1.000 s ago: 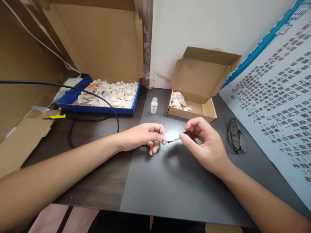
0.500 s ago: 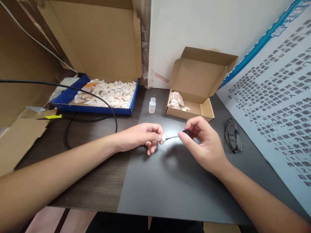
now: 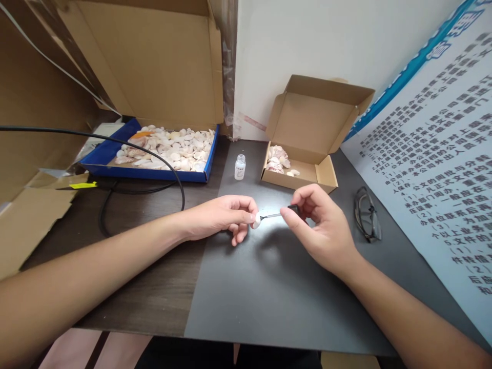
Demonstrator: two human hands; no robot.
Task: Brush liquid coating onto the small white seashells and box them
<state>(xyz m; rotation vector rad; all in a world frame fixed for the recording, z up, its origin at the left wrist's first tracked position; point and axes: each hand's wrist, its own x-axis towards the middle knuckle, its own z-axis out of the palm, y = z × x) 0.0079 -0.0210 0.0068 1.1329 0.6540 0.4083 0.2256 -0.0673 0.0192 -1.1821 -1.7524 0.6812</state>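
A small white seashell [image 3: 255,221] is pinched between the thumb and fingertips of my left hand [image 3: 232,218]. My right hand [image 3: 325,228] grips a small brush [image 3: 272,216] by its black cap, between thumb and fingers. The brush's thin stem points left, and its dark tip meets the right side of the shell. Behind my hands a little glass bottle [image 3: 240,169] with a white label stands upright and uncapped. Its printing is too small to read.
A blue-sided box [image 3: 154,175] of many shells sits at the back left, crossed by a black cable [image 3: 169,165]. An open cardboard box [image 3: 298,180] with several shells is at the back right. Glasses [image 3: 368,215] lie beside a printed sheet [image 3: 442,169].
The brush has shifted very slightly up and left against the shell, its stem now more level. Both hands keep their holds, and the view has moved a little.
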